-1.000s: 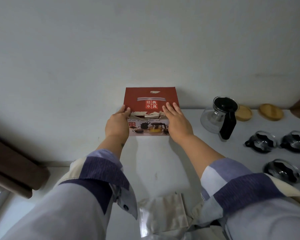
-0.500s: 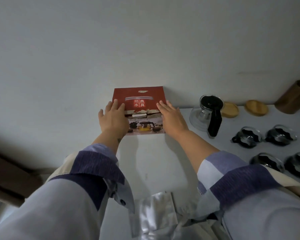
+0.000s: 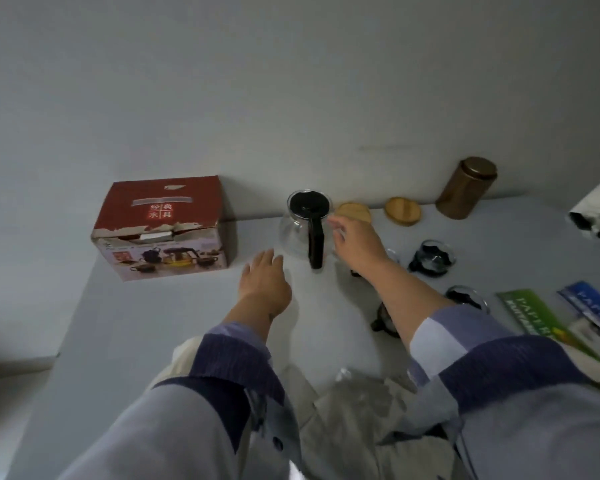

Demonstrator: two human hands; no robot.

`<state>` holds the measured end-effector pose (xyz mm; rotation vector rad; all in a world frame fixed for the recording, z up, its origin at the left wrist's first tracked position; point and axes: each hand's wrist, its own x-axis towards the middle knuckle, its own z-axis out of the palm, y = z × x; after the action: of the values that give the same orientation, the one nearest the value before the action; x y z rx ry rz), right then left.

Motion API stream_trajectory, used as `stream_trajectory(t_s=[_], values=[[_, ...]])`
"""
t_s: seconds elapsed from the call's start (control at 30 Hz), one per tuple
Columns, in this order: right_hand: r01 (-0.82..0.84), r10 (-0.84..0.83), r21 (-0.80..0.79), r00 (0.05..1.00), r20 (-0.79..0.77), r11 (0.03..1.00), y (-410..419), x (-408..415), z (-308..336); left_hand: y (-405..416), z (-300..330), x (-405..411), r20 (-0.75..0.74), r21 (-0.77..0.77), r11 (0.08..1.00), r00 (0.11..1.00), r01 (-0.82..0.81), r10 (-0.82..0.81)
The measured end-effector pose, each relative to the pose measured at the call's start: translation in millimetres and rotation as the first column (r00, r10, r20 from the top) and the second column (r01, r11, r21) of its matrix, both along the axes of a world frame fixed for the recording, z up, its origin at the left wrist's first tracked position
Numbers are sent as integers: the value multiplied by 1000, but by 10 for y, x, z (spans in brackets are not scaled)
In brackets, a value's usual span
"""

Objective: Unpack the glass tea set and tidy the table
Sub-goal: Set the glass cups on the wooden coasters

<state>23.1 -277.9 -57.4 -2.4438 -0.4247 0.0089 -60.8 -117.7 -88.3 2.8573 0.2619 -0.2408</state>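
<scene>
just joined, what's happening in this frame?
A person is unpacking a glass tea set. The red box stands at the table's back left against the wall, with neither hand on it. Both hands reach toward the glass teapot: the left hand is open, the right hand beside its black handle, holding nothing.

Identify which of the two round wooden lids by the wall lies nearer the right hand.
The left wooden lid, beside the glass teapot; the right hand reaches just in front of it. The other wooden lid lies toward the brown canister.

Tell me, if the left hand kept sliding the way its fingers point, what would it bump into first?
Probably the glass teapot: the left hand points up and slightly right at its base, though depth is unclear.
</scene>
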Motion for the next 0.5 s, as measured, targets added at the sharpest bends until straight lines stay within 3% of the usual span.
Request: stream_trajectory(t_s=[0.13,0.23,0.37,0.5], values=[[122,-122,3,990,-77,992,-454,340,-130,-418,-255,67,-189,-44,999,982,-23,14],[198,-196,0,972,-127,980,-719,681,-236,-657,-421,158,-232,-79,996,972,-46,27],[264,-249,19,929,-272,964,-909,1146,-480,-895,-720,229,-159,-34,994,982,-105,98],[453,-331,178,821,-465,874,-888,1526,-825,-959,-963,148,31,21,991,991,-133,132]])
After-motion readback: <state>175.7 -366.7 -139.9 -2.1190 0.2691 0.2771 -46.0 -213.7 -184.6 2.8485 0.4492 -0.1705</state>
